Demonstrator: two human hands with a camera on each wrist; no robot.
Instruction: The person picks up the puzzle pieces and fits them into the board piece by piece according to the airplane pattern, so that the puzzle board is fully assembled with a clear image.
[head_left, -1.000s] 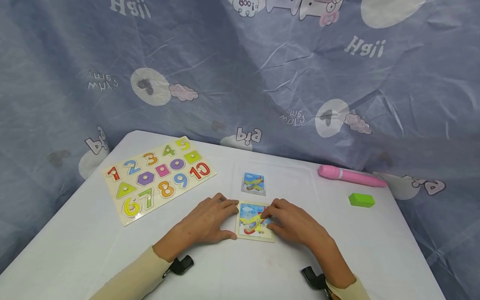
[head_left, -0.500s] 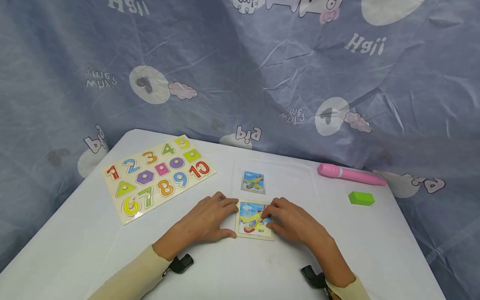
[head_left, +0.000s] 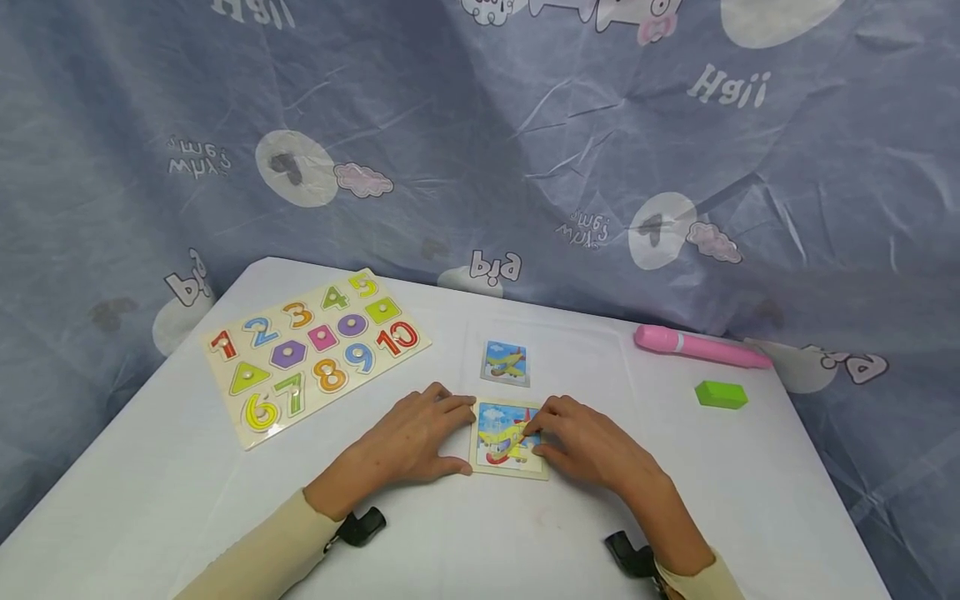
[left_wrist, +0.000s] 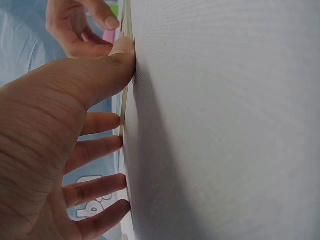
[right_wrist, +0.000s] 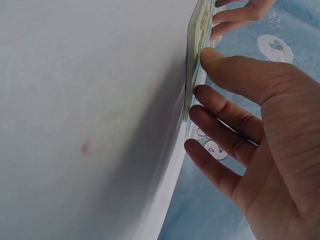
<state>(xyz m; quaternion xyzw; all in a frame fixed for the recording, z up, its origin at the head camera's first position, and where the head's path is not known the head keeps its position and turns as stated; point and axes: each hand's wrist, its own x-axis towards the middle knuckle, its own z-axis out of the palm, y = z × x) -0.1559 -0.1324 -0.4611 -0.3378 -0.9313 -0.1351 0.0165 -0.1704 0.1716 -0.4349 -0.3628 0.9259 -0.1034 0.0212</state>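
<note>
A small airplane picture puzzle (head_left: 510, 437) in a pale wooden frame lies on the white table in the head view. My left hand (head_left: 416, 437) rests at its left edge, thumb near the lower corner and fingertips near the upper one. Those fingers are spread and nearly straight in the left wrist view. My right hand (head_left: 592, 446) touches the picture's right part with thumb and fingertips, which cover some of it. In the right wrist view the right thumb (right_wrist: 212, 57) lies against the puzzle's face, and the other fingers extend loosely beyond it.
Behind the puzzle lies a small card (head_left: 506, 363) with a matching airplane. A number and shape board (head_left: 247, 312) sits at the left. Toward the right are a pink marker-shaped object (head_left: 701, 347) and a green block (head_left: 722, 394). A printed blue-grey curtain (head_left: 450, 125) hangs behind.
Both hands keep almost the same places at the puzzle. The right fingertips shift very slightly on the picture, and the head view tilts a little.
</note>
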